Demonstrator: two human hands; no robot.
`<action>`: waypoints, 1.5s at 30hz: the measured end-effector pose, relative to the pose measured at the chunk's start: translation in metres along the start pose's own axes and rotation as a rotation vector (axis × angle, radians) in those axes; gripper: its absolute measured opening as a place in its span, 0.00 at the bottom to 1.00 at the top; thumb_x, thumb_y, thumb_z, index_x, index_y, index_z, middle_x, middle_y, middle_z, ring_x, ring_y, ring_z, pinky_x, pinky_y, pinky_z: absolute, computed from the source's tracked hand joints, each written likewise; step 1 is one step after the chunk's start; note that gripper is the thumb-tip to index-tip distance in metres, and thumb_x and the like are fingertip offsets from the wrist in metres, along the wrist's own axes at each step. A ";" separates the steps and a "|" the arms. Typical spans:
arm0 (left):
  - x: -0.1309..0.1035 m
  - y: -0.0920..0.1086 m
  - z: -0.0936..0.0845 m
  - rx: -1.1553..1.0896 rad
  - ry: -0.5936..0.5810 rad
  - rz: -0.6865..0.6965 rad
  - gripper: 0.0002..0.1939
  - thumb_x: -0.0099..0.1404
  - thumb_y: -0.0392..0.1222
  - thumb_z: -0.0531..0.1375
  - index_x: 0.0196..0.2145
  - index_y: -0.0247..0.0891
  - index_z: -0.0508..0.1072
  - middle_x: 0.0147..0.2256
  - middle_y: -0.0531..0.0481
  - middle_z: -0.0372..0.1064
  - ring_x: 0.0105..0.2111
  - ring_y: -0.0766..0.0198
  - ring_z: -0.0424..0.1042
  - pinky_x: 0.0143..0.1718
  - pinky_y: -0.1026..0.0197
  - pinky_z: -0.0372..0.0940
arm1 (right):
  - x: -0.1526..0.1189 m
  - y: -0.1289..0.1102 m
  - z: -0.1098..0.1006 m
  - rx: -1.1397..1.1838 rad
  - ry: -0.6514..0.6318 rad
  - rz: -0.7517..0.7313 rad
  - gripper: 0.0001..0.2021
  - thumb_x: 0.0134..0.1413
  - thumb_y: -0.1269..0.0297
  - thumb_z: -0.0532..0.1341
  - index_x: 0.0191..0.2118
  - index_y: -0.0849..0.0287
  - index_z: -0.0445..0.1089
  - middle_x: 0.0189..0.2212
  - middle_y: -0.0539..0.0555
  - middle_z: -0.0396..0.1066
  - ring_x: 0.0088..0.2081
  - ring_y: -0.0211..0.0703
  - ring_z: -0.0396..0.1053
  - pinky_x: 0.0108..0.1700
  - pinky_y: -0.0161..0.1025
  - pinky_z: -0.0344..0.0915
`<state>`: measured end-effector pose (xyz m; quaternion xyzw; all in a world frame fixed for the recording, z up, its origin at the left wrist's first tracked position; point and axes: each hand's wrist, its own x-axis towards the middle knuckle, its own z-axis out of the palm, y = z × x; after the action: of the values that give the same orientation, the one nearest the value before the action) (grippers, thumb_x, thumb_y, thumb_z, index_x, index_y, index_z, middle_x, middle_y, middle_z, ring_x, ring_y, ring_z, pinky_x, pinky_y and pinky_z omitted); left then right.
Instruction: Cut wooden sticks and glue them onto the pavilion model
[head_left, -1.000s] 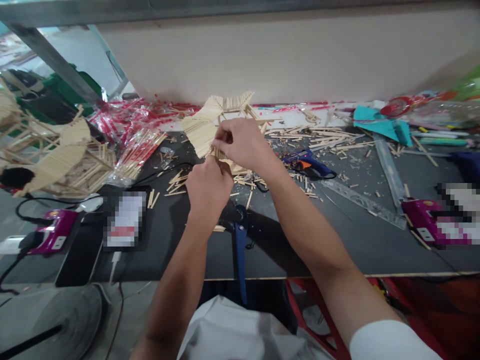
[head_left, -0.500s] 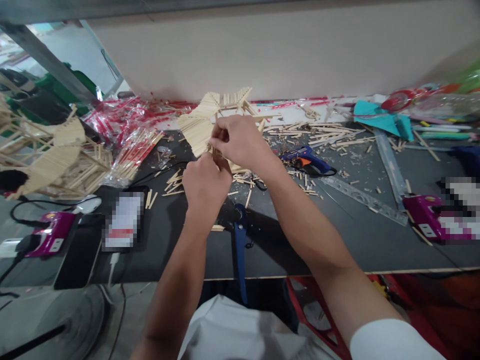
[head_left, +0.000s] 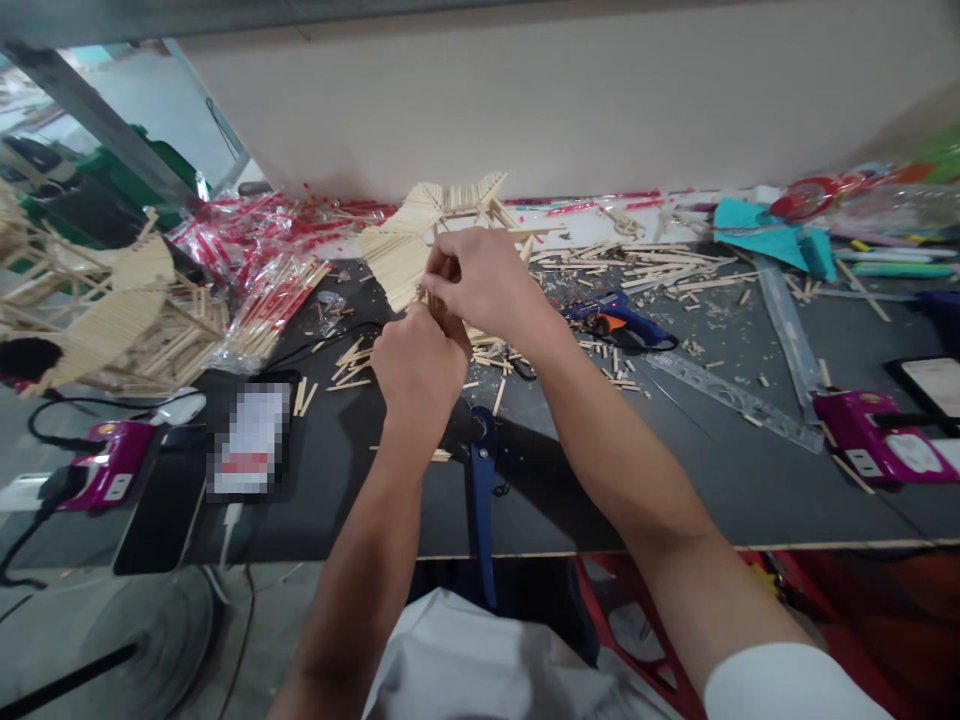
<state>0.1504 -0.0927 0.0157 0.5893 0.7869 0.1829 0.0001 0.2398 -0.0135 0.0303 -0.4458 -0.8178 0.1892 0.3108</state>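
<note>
A model built of thin wooden sticks (head_left: 394, 262), with a curved, slatted roof-like surface, stands in the middle of the bench beyond my hands. My left hand (head_left: 420, 362) is closed at the model's near side, its fingertips mostly hidden behind the knuckles. Just above and to the right, my right hand (head_left: 484, 280) pinches thumb and finger together at the same near part of the model. Whatever small piece lies in that pinch is too hidden to make out. Blue-handled cutters (head_left: 482, 480) lie below my hands, reaching over the bench's front edge.
A blue glue gun (head_left: 626, 318) lies right of my hands among loose sticks and scraps. Clear rulers (head_left: 739, 400) and a purple power socket (head_left: 862, 435) are farther right. At left are phones (head_left: 251, 440), bagged sticks (head_left: 274, 300) and another stick model (head_left: 124, 320).
Both hands keep nearly the same grip at the model. The whole view has shifted slightly, with things on the bench appearing a little farther right.
</note>
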 end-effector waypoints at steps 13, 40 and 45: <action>-0.015 -0.036 -0.015 -0.106 -0.004 0.224 0.17 0.71 0.42 0.46 0.33 0.36 0.72 0.24 0.46 0.72 0.26 0.59 0.72 0.36 0.59 0.62 | -0.011 -0.007 -0.037 0.047 0.050 -0.044 0.09 0.65 0.66 0.60 0.34 0.61 0.75 0.27 0.49 0.71 0.30 0.36 0.65 0.36 0.36 0.59; -0.023 -0.051 0.030 0.082 -0.475 0.668 0.16 0.73 0.40 0.42 0.47 0.34 0.66 0.35 0.38 0.76 0.36 0.48 0.78 0.34 0.55 0.64 | -0.130 0.032 0.038 0.394 0.114 0.022 0.06 0.63 0.65 0.58 0.34 0.56 0.69 0.27 0.48 0.74 0.28 0.38 0.71 0.34 0.36 0.64; -0.022 -0.053 0.029 0.027 -0.515 0.662 0.16 0.74 0.41 0.41 0.47 0.34 0.66 0.36 0.40 0.76 0.36 0.50 0.78 0.34 0.56 0.64 | -0.130 0.032 0.039 0.383 0.127 -0.012 0.06 0.63 0.67 0.59 0.34 0.57 0.70 0.27 0.49 0.75 0.30 0.39 0.73 0.35 0.36 0.65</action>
<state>0.1139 -0.1179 -0.0315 0.8369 0.5314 0.0096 0.1305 0.2861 -0.1077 -0.0616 -0.3847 -0.7482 0.3109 0.4422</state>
